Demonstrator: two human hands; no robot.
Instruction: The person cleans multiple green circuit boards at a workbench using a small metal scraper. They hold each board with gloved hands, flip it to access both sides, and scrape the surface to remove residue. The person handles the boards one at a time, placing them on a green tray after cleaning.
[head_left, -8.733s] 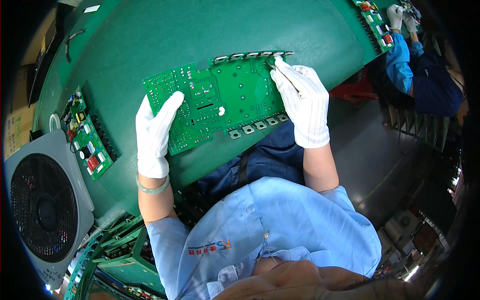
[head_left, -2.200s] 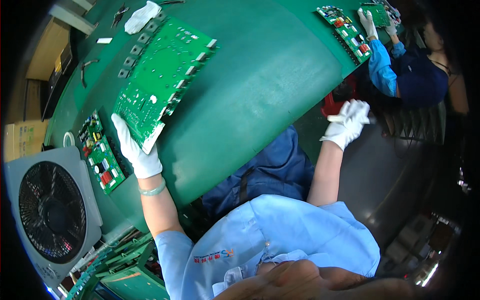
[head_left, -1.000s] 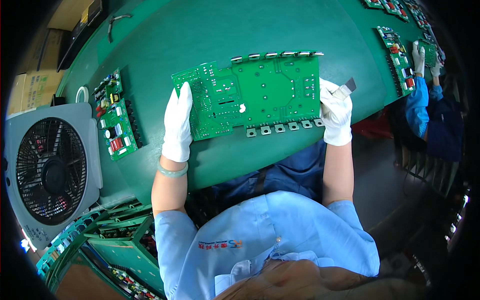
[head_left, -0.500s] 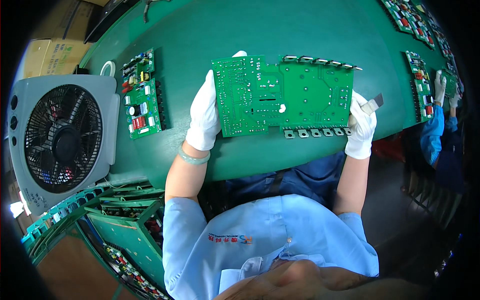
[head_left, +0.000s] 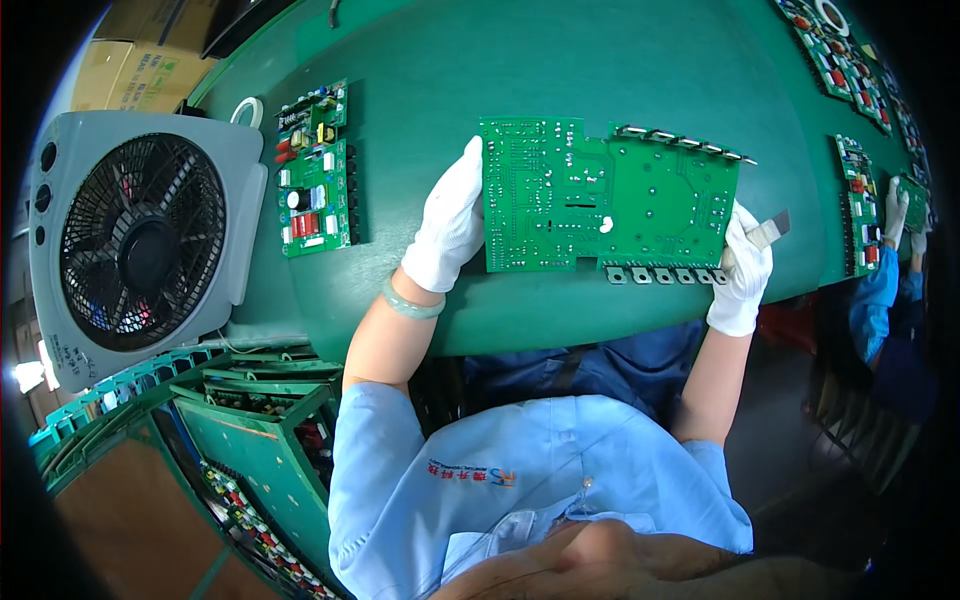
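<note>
Raised over the table is a green circuit board (head_left: 530,200), its soldered side turned up. Dark parts with metal tabs stick out along its far and near edges, and a white blob sits near its middle. My left hand (head_left: 445,230), in a white glove, grips the board's left edge, with the fingers partly hidden beneath. At the right edge my gloved right hand (head_left: 743,270) holds the board too. That hand also keeps a small flat blade (head_left: 770,229) with a pale wrapped grip, pointing out to the right.
Left on the green table (head_left: 430,80) lies another circuit board (head_left: 318,190), component side up. Beside it are a grey box fan (head_left: 150,240) and a white ring (head_left: 247,111). Several boards (head_left: 855,200) line the right side, near a co-worker's gloved hands (head_left: 895,210). A green rack (head_left: 250,430) stands lower left.
The view has shifted, so the board and both hands appear farther right, as do the fan and the table's boards. Both hands keep their hold on the board.
</note>
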